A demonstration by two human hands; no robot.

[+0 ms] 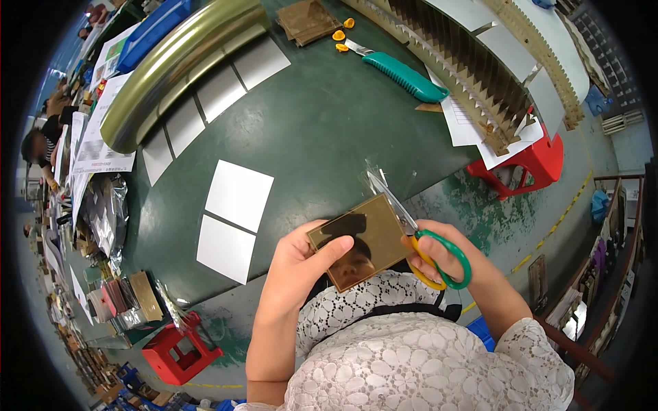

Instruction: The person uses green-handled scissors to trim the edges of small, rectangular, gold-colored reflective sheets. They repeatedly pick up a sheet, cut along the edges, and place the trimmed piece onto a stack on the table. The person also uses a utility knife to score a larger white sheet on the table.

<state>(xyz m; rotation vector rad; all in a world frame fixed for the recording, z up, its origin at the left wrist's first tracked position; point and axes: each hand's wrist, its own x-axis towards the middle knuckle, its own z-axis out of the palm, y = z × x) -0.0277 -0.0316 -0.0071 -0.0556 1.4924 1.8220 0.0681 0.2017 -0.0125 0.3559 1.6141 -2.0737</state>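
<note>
My left hand (291, 274) grips a gold mirror-like rectangular plate (384, 233) by its left side, thumb flat on the face. The plate is tilted over the table's near edge and shows a reflection. My right hand (449, 236) holds scissors (409, 222) with one green and one yellow handle loop. Their blades point up and away, lying along the plate's right edge. Whether the blades touch the plate, I cannot tell. Thin clear film scraps (375, 175) lie around the blade tips.
On the green table (322, 130) are white cards (238, 195), a large gold roll (185, 75), a green-handled utility knife (408, 77) and a stack of brown plates (306, 20). A slotted rack (473, 82) stands far right. Red stools (548, 161) flank the table.
</note>
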